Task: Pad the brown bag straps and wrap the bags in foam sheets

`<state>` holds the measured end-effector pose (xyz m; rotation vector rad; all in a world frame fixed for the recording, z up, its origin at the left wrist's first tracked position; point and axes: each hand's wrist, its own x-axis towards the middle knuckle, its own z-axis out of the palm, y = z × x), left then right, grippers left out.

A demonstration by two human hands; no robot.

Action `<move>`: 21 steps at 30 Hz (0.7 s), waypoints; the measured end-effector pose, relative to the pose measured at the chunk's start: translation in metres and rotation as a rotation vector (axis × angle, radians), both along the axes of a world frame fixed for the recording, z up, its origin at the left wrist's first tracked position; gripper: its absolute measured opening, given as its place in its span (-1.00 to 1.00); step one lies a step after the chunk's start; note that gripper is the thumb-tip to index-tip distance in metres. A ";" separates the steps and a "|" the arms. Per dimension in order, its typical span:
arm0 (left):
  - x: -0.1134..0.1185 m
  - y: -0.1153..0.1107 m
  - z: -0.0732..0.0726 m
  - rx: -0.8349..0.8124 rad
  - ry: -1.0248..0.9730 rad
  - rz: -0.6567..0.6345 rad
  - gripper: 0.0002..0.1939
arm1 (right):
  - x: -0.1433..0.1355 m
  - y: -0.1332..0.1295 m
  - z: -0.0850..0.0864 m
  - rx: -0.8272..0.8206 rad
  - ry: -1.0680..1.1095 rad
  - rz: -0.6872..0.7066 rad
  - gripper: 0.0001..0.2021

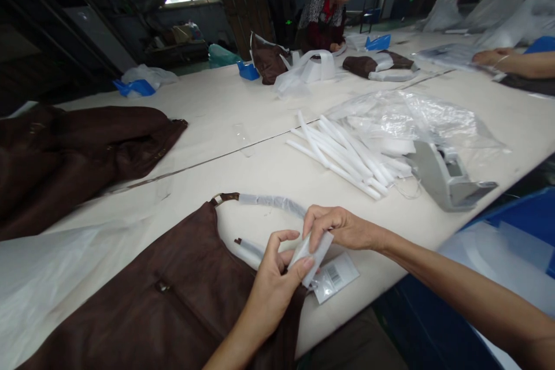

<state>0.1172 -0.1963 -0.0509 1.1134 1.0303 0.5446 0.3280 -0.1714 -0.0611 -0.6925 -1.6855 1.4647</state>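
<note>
A dark brown bag (pixel 173 277) lies on the table in front of me. Its strap (pixel 271 202), wrapped in whitish film, curves up from a metal ring towards my hands. My left hand (pixel 277 277) pinches a folded white sheet (pixel 318 254) between thumb and fingers. From the right, my right hand (pixel 327 225) grips the upper edge of the same sheet. Beneath the hands, a clear packet with a barcode label (pixel 338 277) lies near the bag's right edge. A second wrapped strap end (pixel 249 248) rests inside the strap's loop.
White foam rods (pixel 347 156) lie beside a grey tape dispenser (pixel 453 179) and clear plastic (pixel 411 118). Another brown bag (pixel 87 156) is at left. A person (pixel 325 11) works across the table; another person's arm (pixel 520 63) reaches in at right. A blue bin (pixel 511 214) stands lower right.
</note>
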 end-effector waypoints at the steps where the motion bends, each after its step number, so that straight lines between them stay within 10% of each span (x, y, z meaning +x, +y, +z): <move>1: 0.001 0.002 0.001 -0.017 0.006 -0.030 -0.44 | 0.000 0.000 -0.001 0.014 -0.006 -0.011 -0.75; 4: 0.002 0.006 0.002 -0.001 0.059 -0.110 -0.53 | 0.001 -0.004 -0.003 0.034 -0.016 -0.110 -0.76; 9: 0.000 0.003 0.000 0.093 0.065 -0.064 -0.55 | -0.005 -0.037 -0.013 -0.306 0.199 -0.730 -0.75; 15: 0.007 0.005 -0.001 0.251 0.078 -0.163 -0.55 | -0.043 -0.063 -0.016 -0.608 0.396 -0.466 -0.57; 21: 0.025 0.036 -0.012 0.259 0.095 -0.176 -0.49 | -0.060 -0.021 -0.016 -0.585 0.660 -0.817 -0.52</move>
